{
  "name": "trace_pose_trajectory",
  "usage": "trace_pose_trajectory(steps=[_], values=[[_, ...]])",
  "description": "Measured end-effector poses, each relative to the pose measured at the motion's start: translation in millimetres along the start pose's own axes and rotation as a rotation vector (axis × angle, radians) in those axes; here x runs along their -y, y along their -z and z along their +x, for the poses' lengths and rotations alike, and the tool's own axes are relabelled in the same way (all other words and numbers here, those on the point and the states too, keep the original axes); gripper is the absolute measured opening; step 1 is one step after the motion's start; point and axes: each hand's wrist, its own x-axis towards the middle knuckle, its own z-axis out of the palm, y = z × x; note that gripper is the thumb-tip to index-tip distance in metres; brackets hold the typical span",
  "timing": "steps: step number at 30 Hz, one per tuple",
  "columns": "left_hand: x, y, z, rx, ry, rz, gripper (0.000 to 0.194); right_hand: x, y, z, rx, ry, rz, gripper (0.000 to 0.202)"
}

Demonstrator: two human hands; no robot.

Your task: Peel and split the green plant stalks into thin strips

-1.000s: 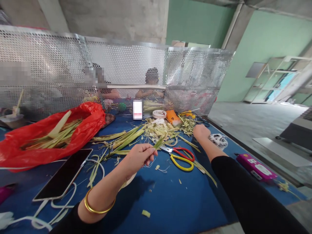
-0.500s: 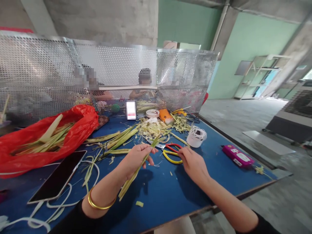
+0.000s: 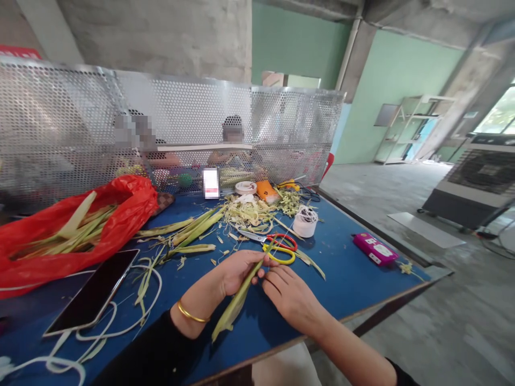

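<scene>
A folded green corn husk [image 3: 238, 300] slants down toward me, pinched near its upper end by my left hand [image 3: 240, 271]. Close against those fingertips, my right hand [image 3: 290, 294] is closed with its fingers curled together at the husk's upper part; what they grip is hidden. Just beyond both hands lie scissors [image 3: 281, 259] with one red and one yellow handle, their blades pointing left. A white spool of thread [image 3: 304, 223] stands behind the scissors. Several loose husks [image 3: 197, 230] lie to the left.
A red plastic bag [image 3: 132, 214] of husks is at left, near a tablet [image 3: 94, 292] and white cable [image 3: 159, 289]. Husk scraps [image 3: 247, 213] are piled at the back. A purple box [image 3: 374, 249] is at right. Behind a perforated metal screen [image 3: 197, 112] sit two people.
My right hand has left the scissors, which now lie on the table, and has come over to the left hand. The husk shows more of its broad side. The view has shifted slightly right.
</scene>
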Motion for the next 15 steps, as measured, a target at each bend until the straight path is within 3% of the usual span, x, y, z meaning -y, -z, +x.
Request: trace_pose_trajectory(steps=[2, 5, 7, 11, 15], values=[[-2, 3.3, -2, -0.026, -0.005, -0.023, 0.017, -4, 3, -3, -0.024, -0.059, 0.073, 0.018], [-7, 6.9, -4, -0.078, -0.039, -0.042, 0.018, -27, 5, -3, -0.009, -0.413, 0.069, 0.02], [-12, 8.8, -6, -0.118, -0.07, -0.051, 0.017, -48, 4, 5, 0.278, -0.653, -0.027, 0.021], [-18, 13.1, -10, -0.171, -0.117, -0.073, 0.014, -83, -7, 29, 0.472, -0.598, -0.013, 0.022], [-22, 20.1, -10, -0.2, -0.13, -0.089, 0.017, -90, -12, 47, 0.561, -0.573, 0.01, 0.036]])
